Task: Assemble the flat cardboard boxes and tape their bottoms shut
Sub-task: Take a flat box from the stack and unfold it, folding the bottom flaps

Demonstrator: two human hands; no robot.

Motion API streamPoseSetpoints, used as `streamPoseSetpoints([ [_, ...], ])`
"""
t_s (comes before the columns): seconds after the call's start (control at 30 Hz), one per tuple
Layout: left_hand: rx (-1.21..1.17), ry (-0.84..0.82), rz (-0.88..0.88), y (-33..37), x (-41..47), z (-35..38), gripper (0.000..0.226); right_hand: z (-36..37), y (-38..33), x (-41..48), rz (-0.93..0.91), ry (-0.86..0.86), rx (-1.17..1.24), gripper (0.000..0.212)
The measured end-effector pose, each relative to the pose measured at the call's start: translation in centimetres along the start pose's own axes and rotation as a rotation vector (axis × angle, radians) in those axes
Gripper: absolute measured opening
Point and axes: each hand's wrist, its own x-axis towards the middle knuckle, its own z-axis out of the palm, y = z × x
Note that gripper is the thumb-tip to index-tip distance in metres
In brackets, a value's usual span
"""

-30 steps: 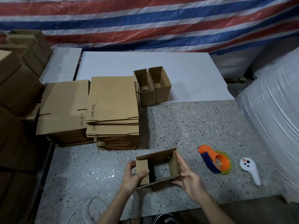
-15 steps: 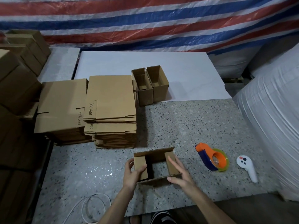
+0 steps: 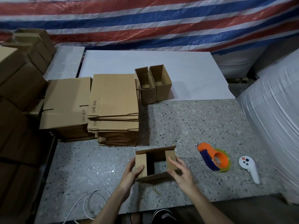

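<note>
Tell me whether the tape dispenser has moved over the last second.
No. The tape dispenser lies left of the white controller, with the same gap and tilt as before.

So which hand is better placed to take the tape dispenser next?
Right. The right hand is nearer to the tape dispenser, right of the box; the left hand grips the box's other side.

A white controller lies at the lower right of the speckled tabletop. A white cable loops at the lower left edge. A striped tarp spans the top, above a white board.
</note>
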Motion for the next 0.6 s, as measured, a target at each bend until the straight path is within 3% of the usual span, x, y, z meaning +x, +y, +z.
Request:
streamPoseSetpoints([
  [0.17,0.043,0.13,0.045,0.8,0.2,0.6,0.046,1.0,0.7,0.0,-0.026,0.139,-0.027,0.044],
  [0.27,0.012,0.083,0.017,1.6,-0.5,0.7,0.037,1.2,0.1,0.3,0.017,0.197,0.055,0.04],
  [0.37,0.004,-0.047,-0.024,0.8,-1.9,0.3,0.057,1.6,-1.6,1.0,0.128,0.291,0.234,0.033],
  [0.43,0.061,-0.051,0.022,-0.1,-2.3,0.4,0.072,2.1,-2.2,1.2,0.14,0.328,0.202,0.031],
  [0.53,0.084,0.018,0.018,-0.4,-2.3,1.1,0.071,2.3,-2.8,1.4,0.168,0.313,0.183,0.078],
  [0.6,0.06,0.042,-0.061,0.8,-1.9,1.7,0.072,2.0,-2.8,1.5,0.182,0.259,0.14,0.084],
])
